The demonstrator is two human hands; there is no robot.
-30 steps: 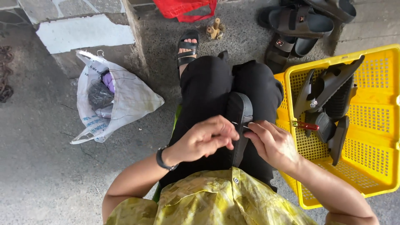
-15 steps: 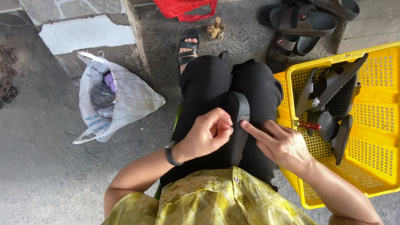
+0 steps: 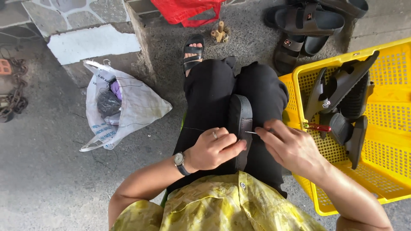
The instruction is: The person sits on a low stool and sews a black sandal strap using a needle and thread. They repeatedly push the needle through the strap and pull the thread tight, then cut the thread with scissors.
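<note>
A black sandal (image 3: 240, 115) lies lengthwise on my lap, between my knees. My left hand (image 3: 212, 148), with a ring and a wristwatch, grips the sandal's near end from the left. My right hand (image 3: 291, 146) pinches a thin metal needle (image 3: 253, 132) whose tip touches the sandal's right edge. Both hands sit close together over my black trousers.
A yellow plastic basket (image 3: 387, 141) at my right holds several black sandals (image 3: 342, 98) and a red-handled tool (image 3: 317, 127). A white bag (image 3: 128, 107) of oddments lies on the concrete at left. More black sandals (image 3: 306, 25) and a red bag (image 3: 188, 9) lie ahead. A chain (image 3: 13, 98) lies at far left.
My right hand drew back from the sandal, spread its fingers, and now pinches the needle at the sandal's edge. My left hand shifted its grip lower on the sandal.
</note>
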